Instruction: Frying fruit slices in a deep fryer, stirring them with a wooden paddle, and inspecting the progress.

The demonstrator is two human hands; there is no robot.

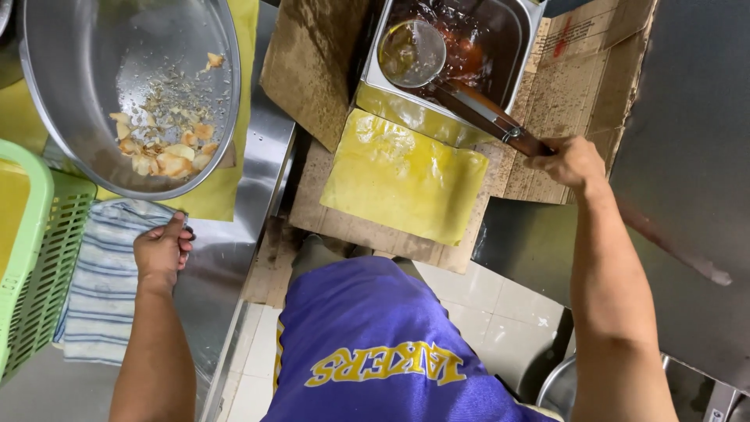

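Striped cloth (105,273) under left hand (162,252); skimmer handle (488,116) in right hand (573,162).

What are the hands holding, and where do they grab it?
The right hand grips a skimmer ladle by the end of its wooden handle. The left hand holds no tool; it rests on a striped cloth.

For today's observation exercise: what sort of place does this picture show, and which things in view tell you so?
Probably a working food-stall or commercial kitchen. A steel fryer pan of dark oil holds a skimmer ladle gripped by the right hand; a large steel bowl holds fried chips; oil-stained cardboard shields the surroundings.
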